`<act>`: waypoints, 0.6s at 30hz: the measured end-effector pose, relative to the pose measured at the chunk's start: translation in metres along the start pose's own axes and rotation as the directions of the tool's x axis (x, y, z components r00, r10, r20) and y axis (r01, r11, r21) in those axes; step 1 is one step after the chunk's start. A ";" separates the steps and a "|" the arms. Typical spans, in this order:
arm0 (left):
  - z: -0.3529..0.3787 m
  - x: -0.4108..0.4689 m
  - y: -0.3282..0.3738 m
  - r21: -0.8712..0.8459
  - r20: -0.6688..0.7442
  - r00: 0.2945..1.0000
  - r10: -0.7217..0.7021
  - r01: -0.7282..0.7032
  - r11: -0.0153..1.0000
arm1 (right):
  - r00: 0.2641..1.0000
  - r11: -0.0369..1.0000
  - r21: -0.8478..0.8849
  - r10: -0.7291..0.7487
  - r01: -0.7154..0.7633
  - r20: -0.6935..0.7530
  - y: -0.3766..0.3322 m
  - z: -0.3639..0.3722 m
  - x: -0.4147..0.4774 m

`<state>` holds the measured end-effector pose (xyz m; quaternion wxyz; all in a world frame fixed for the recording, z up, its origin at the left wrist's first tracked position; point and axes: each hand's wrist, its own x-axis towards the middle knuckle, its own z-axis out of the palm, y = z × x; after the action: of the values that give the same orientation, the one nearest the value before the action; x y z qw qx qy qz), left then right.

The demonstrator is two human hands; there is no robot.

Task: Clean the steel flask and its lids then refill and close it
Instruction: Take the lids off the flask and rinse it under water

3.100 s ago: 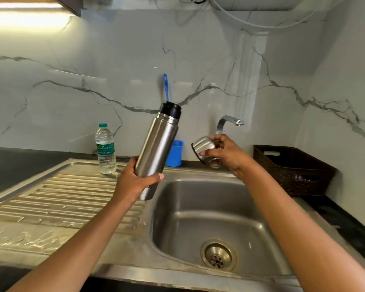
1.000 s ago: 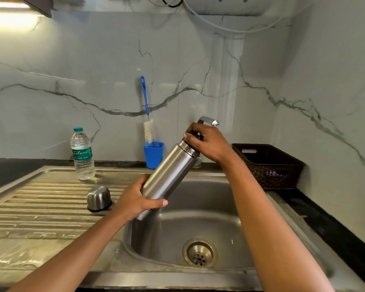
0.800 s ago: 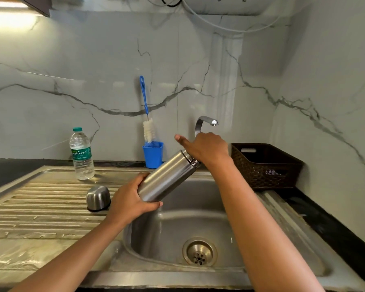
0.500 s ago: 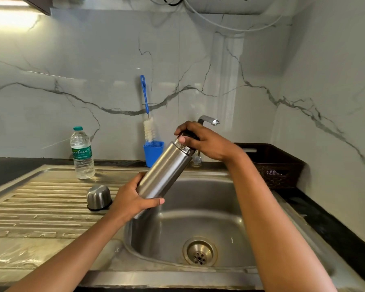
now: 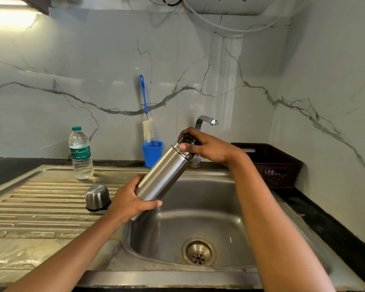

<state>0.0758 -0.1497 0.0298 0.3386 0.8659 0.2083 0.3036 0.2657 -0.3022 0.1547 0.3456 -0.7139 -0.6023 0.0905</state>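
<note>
1. Flask (image 5: pixel 164 175): steel and tilted, with the base low at the left and the mouth up to the right. It is held in the air over the left side of the sink (image 5: pixel 209 207).
2. Left hand (image 5: pixel 129 203): fingers and thumb are wrapped round the lower flask body.
3. Right hand (image 5: pixel 209 148): fingers are curled over the stopper (image 5: pixel 188 139), and the thumb lies on the steel neck ring.
4. Stopper: black, at the flask mouth, and mostly hidden by the fingers. How far it is screwed in cannot be told.
5. Cap (image 5: pixel 97 197): steel and domed, standing mouth down on the drainboard (image 5: pixel 40 197). It is just left of the left hand and apart from it.
6. Bottle (image 5: pixel 81 154): clear plastic with a green label and green top. It stands upright at the back of the drainboard.
7. Brush (image 5: pixel 144 102): blue handle and white bristles, standing in a blue cup (image 5: pixel 152 152) against the wall behind the flask.
8. Tap (image 5: pixel 204 121): chrome, behind the right hand, with the spout pointing right.
9. Basket (image 5: pixel 278 165): dark and woven, on the black tabletop (image 5: pixel 325 218) right of the sink, by the wall corner.
10. Drain (image 5: pixel 198 250): round strainer in the basin floor, below the right forearm.
</note>
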 end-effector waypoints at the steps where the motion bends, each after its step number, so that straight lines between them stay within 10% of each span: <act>1: 0.000 0.000 0.000 -0.004 0.019 1.000 0.000 0.001 1.000 | 0.996 0.995 0.091 -0.051 0.043 0.078 0.005 -0.006 -0.006; 5: 0.003 0.002 -0.002 0.026 0.042 0.999 0.009 -0.011 1.000 | 0.983 0.989 0.113 0.074 -0.094 0.171 0.003 -0.019 -0.018; 8: 0.006 0.003 -0.002 0.057 0.042 0.999 0.022 -0.025 0.998 | 0.936 0.937 -0.089 0.326 -0.339 -0.131 -0.019 -0.005 -0.013; 11: 0.007 0.003 -0.006 0.090 0.019 0.999 0.034 -0.036 0.995 | 0.920 0.837 -0.404 0.267 -0.369 -0.288 -0.022 0.013 0.000; 18: 0.003 0.004 -0.010 0.075 0.013 1.000 0.014 -0.015 0.997 | 0.975 0.999 -0.017 0.042 -0.039 0.217 -0.003 -0.017 -0.015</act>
<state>0.0794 -0.1424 0.0226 0.3051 0.8814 0.2112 0.2924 0.2688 -0.3223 0.1653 0.2710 -0.7140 -0.6225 0.1712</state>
